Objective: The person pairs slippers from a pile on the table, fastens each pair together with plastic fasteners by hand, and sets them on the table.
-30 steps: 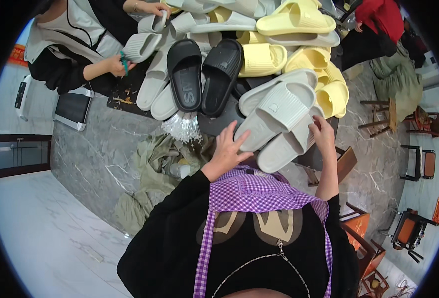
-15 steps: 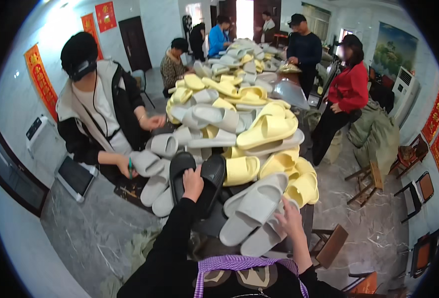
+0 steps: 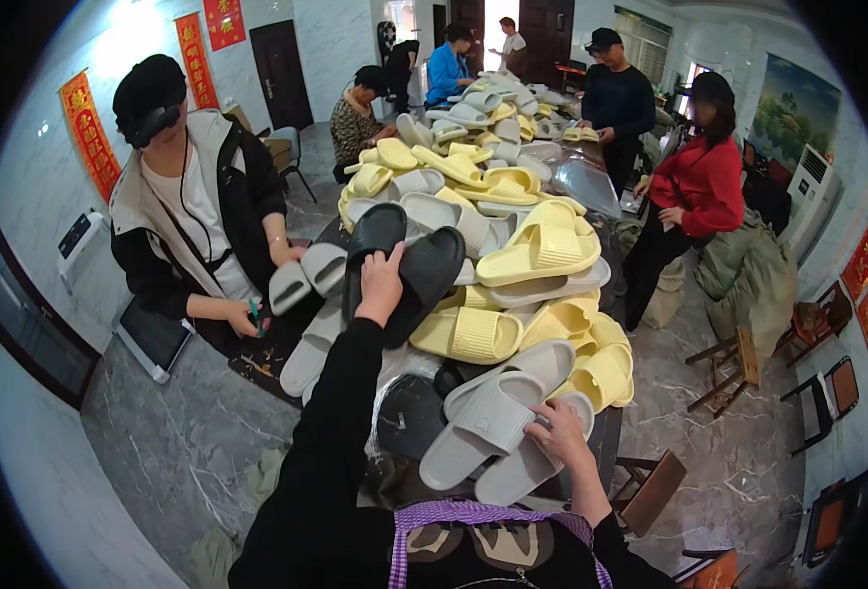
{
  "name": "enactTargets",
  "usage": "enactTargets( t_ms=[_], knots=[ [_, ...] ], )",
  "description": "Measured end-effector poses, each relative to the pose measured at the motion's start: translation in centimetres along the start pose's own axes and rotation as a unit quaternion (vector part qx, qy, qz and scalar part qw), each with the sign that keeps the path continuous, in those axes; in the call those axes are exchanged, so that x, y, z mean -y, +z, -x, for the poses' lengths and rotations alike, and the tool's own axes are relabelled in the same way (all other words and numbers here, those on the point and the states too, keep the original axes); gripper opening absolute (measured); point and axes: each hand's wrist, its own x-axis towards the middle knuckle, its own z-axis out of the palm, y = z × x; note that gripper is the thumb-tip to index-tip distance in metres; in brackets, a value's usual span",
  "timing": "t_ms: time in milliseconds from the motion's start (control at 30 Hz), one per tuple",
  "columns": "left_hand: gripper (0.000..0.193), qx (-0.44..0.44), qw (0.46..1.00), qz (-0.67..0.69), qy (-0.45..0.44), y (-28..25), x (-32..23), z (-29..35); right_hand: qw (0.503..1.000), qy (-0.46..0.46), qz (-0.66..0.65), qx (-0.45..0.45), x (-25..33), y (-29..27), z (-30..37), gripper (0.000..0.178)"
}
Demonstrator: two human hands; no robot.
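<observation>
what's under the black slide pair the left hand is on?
The left hand rests on the black slides, which lie on grey slides and a yellow slide in the pile. The table beneath them is covered.

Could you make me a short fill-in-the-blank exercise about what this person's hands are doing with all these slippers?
1. The left hand rests on a pair of ____ slippers.
2. The right hand touches a slipper coloured ____.
3. Between the two hands lies a ____ slipper.
4. The slippers are piled on a long ____.

Missing words: black; grey; yellow; table
</observation>
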Motion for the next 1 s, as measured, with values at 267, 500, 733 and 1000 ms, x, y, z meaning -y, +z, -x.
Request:
enactTargets(
  t_ms=[267, 500, 733, 1000],
  knots=[
    [0.044, -0.002, 0.971, 0.235, -0.036, 1.7, 1.4, 4.7, 0.998, 0.029, -0.045, 0.014, -0.2, 0.0, -1.1, 0.035],
    [0.037, -0.081, 0.961, 0.242, -0.11, -2.2, -1.1, 7.1, 0.982, 0.085, -0.152, 0.069, -1.8, -1.1, -3.2, 0.031],
    [0.018, 0.0, 0.977, 0.12, -0.173, -5.5, -1.3, 20.5, 0.982, -0.001, -0.186, -0.03, -4.2, -1.8, -5.4, 0.029],
    [0.019, 0.063, 0.987, 0.035, -0.147, -5.0, -0.5, 26.4, 0.993, -0.029, -0.108, -0.046, -2.9, -0.5, -1.8, 0.032]
  ],
)
